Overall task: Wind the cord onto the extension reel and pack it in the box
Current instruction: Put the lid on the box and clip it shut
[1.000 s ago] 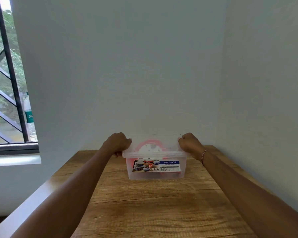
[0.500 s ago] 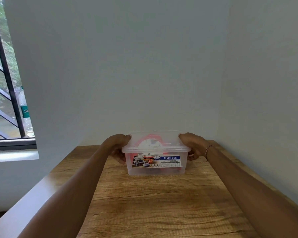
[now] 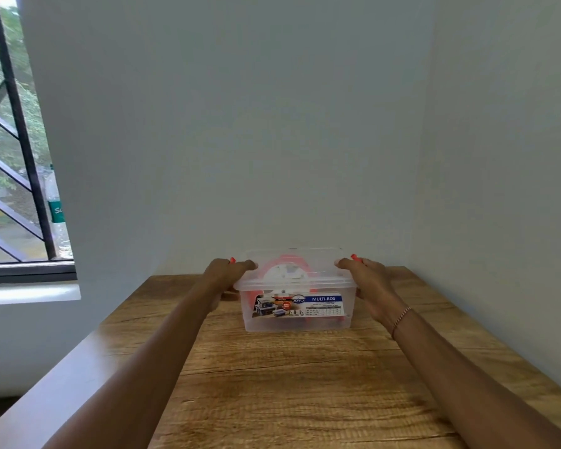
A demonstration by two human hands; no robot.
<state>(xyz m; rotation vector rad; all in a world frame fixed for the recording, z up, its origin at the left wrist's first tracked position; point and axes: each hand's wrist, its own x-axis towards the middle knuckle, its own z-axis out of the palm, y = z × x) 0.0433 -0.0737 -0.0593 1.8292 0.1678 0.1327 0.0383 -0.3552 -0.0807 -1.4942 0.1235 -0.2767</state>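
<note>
The clear box (image 3: 297, 306) sits in the middle of the frame on the table (image 3: 305, 384), the red reel (image 3: 285, 270) inside. The left hand (image 3: 225, 273) and right hand (image 3: 366, 275) grip its lid ends. Press both sides evenly. The thumbs have moved up onto the lid.

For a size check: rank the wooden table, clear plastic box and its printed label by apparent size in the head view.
1. Brown wooden table
2. Clear plastic lidded box
3. Printed label on its front
The table extends nearest the camera, but the order is clear.

Reel (image 3: 287, 270) blurred behind the box (image 3: 297, 320) wall.
</note>
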